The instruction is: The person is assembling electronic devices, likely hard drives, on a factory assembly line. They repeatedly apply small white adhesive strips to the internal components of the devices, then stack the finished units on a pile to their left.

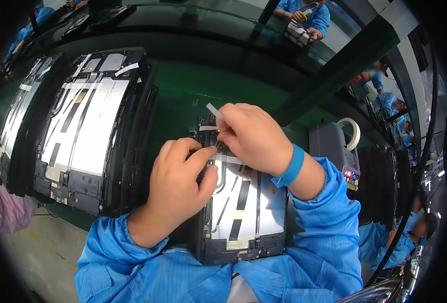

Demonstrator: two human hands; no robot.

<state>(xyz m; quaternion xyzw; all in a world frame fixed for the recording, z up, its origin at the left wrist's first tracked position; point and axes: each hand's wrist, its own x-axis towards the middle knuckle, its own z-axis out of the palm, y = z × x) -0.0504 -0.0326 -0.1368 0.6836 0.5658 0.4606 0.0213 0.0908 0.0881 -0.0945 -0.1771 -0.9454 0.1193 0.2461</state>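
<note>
In front of me lies an opened tablet with a silvery inner panel, dark ribbon cables and a black frame. My right hand, a blue band at its wrist, is closed over the tablet's far end. A short whitish tape strip sticks out from its pinched fingers. Beside it, my left hand rests on the far left part of the tablet, thumb and index finger apart. Its index fingertip is close to the right fingers, by a thin, wire-like piece. My fingers hide part of the frame there.
Stacks of similar opened tablets stand at the left on the green bench. A grey tape dispenser with a white tape roll sits at the right. A dark post slants behind it. Other people in blue work around.
</note>
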